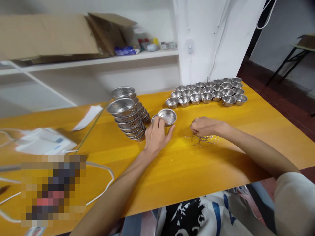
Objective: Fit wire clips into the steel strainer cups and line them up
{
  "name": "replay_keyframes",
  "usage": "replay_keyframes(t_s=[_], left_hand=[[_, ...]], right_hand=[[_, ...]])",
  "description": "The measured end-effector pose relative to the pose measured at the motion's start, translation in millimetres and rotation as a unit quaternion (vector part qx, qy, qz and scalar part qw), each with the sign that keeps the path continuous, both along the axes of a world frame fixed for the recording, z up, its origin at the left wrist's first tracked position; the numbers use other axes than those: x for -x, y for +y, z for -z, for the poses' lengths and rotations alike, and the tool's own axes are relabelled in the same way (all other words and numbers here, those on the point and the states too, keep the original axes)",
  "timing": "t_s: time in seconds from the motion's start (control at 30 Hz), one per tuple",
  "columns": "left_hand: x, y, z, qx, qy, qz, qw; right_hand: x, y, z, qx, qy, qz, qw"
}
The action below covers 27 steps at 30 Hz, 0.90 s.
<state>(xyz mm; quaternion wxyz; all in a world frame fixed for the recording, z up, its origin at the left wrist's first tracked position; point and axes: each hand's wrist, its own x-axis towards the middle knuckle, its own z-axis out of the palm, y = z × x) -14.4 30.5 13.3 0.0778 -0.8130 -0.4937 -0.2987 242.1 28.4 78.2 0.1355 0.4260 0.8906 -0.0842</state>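
Observation:
My left hand (156, 137) reaches over the table beside two perforated metal cups. Its fingers are bent at the near edge of the front cup (168, 115), and the thumb stands apart. The second cup (154, 117) is mostly covered by the fingers. My right hand (206, 127) is closed, fingertips down, at a loose bundle of thin curved metal wires (209, 141) on the table. What lies inside its fingers is hidden. Left of my left hand rises a tall stack of the same cups (128, 124), with another stack (144, 113) behind it.
Rows of perforated cups (207, 97) stand at the back right of the yellow table (182, 177). On the left are a white device (45, 141), white cables (112, 173), paper (88, 117) and a pixelated patch. A shelf (157, 55) holds a cardboard box (49, 36).

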Motion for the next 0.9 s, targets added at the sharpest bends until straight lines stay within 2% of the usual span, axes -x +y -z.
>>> replay_keyframes(t_s=[0.07,0.17,0.37,0.47,0.57,0.63,0.77,0.9], left_hand=[[-4,-12,1.4,0.014,-0.023,0.051,0.998],[-8,-24,7.1,0.078,-0.046,0.129,0.987],[-8,-23,11.8,0.215,-0.148,0.227,0.938],[-7,-16,13.7,0.281,-0.232,0.236,0.901],[-6,-11,18.2,0.356,-0.329,0.236,0.842],[-6,-8,20.4,0.385,-0.363,0.236,0.815],[-6,-8,19.8,0.387,-0.37,0.237,0.811],[-6,-9,18.9,0.395,-0.366,0.249,0.805]], right_hand=[[0,-2,-3.1,-0.002,-0.007,0.002,1.0],[-6,-1,-8.4,-0.011,0.011,0.011,1.0],[-19,6,-13.1,0.019,0.118,-0.004,0.993],[-17,8,-13.5,0.003,0.176,-0.006,0.984],[-17,9,-16.2,-0.01,0.206,-0.008,0.978],[-18,9,-19.0,-0.014,0.216,-0.017,0.976],[-12,8,-18.5,-0.068,0.218,0.013,0.974],[9,2,-5.8,-0.082,0.171,0.033,0.981]])
